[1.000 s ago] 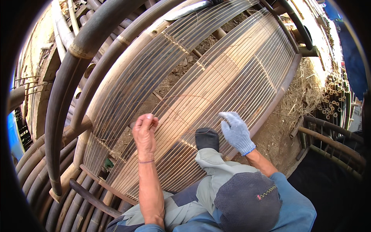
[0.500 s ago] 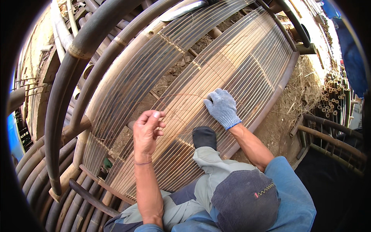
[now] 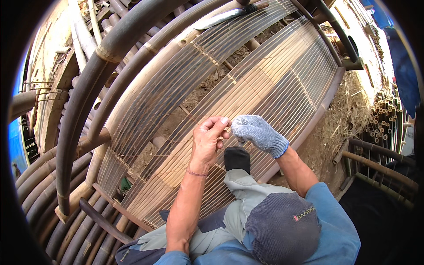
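Note:
Under both of my hands lies a bench-like bamboo frame whose surface is a panel of long, thin bamboo slats (image 3: 260, 75). My left hand (image 3: 206, 143), bare, pinches a thin reddish-brown cord between thumb and fingers; loose loops of it trail faintly over the slats. Fingertips nearly touching the left ones, my right hand (image 3: 260, 134) in a grey-blue knit glove is closed at the cord; its fingertips are mostly hidden. A foot in a black sock (image 3: 237, 158) rests on the slats just below the hands.
A machete (image 3: 225, 17) lies along the far side of the frame. Thick curved dark bamboo poles (image 3: 81, 88) rise at left, with more stacked lower left. A bundle of cut bamboo (image 3: 383, 112) and another bamboo frame (image 3: 380, 168) stand at right.
My left hand has moved right and slightly up, to meet the gloved right hand. That glove has turned inward and sits a little lower. The cord's span between the hands has shortened.

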{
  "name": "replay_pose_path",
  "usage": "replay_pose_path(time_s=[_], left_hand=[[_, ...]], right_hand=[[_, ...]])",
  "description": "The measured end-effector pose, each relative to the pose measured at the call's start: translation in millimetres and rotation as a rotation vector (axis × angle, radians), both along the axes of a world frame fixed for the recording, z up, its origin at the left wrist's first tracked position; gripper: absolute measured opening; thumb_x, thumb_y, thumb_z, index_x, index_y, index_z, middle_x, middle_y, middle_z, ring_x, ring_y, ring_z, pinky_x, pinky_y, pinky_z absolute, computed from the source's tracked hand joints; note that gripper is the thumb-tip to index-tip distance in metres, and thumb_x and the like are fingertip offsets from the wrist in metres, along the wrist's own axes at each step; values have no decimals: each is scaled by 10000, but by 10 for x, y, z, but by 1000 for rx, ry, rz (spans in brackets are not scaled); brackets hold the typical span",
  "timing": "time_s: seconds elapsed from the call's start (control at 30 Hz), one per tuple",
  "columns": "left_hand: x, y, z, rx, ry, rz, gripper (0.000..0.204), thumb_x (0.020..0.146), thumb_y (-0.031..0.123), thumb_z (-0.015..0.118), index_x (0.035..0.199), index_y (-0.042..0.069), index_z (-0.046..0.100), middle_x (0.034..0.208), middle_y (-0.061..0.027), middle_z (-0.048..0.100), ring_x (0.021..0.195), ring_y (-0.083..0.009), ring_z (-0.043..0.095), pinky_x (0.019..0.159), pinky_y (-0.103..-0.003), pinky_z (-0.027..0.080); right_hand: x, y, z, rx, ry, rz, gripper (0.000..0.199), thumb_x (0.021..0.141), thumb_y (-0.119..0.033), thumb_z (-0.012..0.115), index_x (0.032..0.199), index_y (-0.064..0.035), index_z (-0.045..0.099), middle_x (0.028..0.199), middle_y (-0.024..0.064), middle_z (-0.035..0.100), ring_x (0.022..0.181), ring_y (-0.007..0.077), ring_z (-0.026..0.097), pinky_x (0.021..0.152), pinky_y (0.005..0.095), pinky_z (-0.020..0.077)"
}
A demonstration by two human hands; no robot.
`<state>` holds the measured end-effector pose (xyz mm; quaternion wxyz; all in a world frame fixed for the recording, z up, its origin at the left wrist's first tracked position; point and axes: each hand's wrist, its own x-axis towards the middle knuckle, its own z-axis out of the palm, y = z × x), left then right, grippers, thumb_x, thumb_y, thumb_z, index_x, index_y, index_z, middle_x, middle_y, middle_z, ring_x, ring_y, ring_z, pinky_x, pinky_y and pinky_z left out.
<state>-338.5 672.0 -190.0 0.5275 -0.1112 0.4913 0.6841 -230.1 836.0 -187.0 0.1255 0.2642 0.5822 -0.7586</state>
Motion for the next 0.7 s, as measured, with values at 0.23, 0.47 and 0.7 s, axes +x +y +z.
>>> replay_pose_path(time_s=[0.23,0.47,0.7], left_hand=[[-132,-227,142,-95,-57,178,131,958,167,670,1024,64,620,822,-33,660,665,-73,638,425,-147,402],[-345,-303,421,-228,441,-30,186,928,200,707,932,20,661,770,-39,661,627,-67,622,430,-166,382],[-399,-244,978,-355,547,-166,162,897,181,723,883,21,700,683,20,598,573,-44,531,482,-199,366]], right_hand=[[202,249,480,-482,371,-205,266,936,-65,635,1199,-51,674,1160,85,686,980,216,684,862,346,569],[508,444,1633,-566,665,-440,315,977,-264,520,1099,-4,649,935,99,619,763,168,611,773,367,544],[219,256,2172,-622,710,-452,501,984,-90,385,1457,75,372,633,41,570,385,58,404,420,286,448]])
